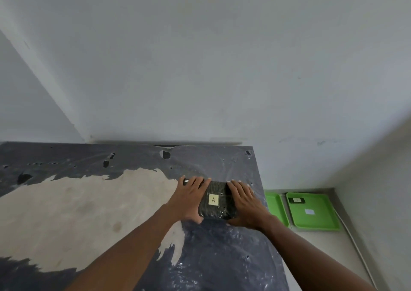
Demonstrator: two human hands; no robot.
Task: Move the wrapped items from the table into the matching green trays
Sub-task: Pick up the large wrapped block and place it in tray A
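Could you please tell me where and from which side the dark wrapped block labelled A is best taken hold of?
Grip the wrapped block by its two long side faces, one hand from each side, as the left hand and right hand flank it now. It lies flat on the table, with its label on top, so a two-sided squeeze probably lifts it level.

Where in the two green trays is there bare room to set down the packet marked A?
The right tray is bare but for a small dark item at its far left corner and a pale label mid-floor. The left tray is partly hidden. Both hands crowd the packet.
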